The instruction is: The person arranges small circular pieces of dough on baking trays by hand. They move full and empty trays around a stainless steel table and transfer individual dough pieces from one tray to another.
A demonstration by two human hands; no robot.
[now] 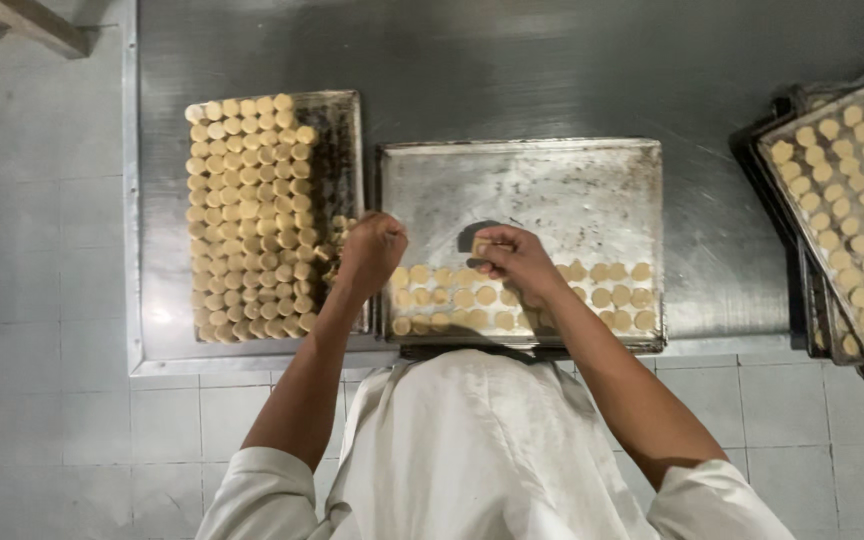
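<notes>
Two bare hands laying pale round dough discs on a flat steel baking tray [552, 180].

Head view: right hand [514, 258] pinches one pale disc [480, 246] above the tray's three near rows [592, 296]; left hand [372, 250], curled shut at the tray's left edge, grip contents unclear. Left of it sits a darker tray packed with discs [247, 215]; right, stacked filled trays [852, 220].

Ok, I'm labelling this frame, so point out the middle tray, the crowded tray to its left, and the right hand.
middle tray [552, 185]: head view, bare metal in its upper half.
crowded tray [342, 130]: head view, bare strip beside the dough rounds.
right hand [514, 258]: head view, back of the hand.
</notes>
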